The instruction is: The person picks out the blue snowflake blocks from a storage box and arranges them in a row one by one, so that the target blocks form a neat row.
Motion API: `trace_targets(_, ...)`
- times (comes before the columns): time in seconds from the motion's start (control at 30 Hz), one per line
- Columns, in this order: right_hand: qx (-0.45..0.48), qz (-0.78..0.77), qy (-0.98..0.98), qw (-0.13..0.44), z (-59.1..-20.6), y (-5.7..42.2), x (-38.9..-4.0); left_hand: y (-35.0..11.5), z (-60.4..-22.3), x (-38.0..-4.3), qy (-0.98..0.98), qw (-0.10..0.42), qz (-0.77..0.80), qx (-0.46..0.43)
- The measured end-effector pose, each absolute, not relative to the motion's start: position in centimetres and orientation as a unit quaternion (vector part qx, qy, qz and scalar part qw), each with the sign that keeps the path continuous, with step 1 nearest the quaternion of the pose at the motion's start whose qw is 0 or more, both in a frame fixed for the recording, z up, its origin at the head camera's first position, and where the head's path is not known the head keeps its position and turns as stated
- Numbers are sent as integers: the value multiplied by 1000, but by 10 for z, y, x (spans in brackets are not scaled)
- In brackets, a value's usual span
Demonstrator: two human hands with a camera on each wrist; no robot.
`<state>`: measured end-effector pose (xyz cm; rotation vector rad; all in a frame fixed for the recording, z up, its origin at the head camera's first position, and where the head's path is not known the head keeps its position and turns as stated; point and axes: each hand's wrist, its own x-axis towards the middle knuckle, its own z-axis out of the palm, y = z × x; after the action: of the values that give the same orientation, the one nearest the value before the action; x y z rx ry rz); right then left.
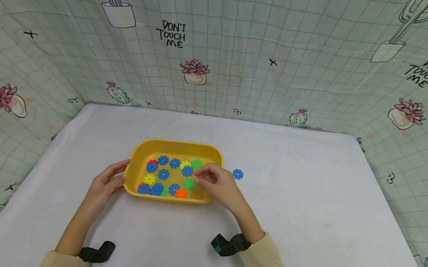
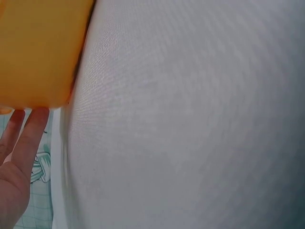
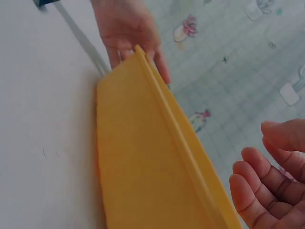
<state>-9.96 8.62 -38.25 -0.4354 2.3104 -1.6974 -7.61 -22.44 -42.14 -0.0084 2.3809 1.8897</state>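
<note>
A yellow plastic tray (image 1: 171, 200) holds several snowflake-shaped plastic discs in blue, green, yellow, orange and red. At its left end, my left hand (image 1: 105, 183) touches the rim and end wall with extended fingers, which also show against the tray (image 2: 40, 52) in the left wrist view. My right hand (image 1: 219, 186) hovers over the tray's right end, near a green disc (image 1: 189, 184) and a blue disc (image 1: 187, 171). In the right wrist view, its fingers are loosely bent, apart from the thumb, with nothing visible between them.
A single blue disc (image 1: 238, 174) lies on the white tablecloth (image 1: 305, 204), right of the tray. A patterned cloth (image 1: 235, 86) with cactus drawings hangs behind and at both sides of the table. Each wrist wears a black camera mount (image 1: 230, 244).
</note>
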Motion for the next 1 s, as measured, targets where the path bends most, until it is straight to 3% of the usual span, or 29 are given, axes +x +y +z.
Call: trace_targets(1.0, -223, -471, 809, 270, -416, 12, -132, -223, -421, -77, 778, 58, 625, -19)
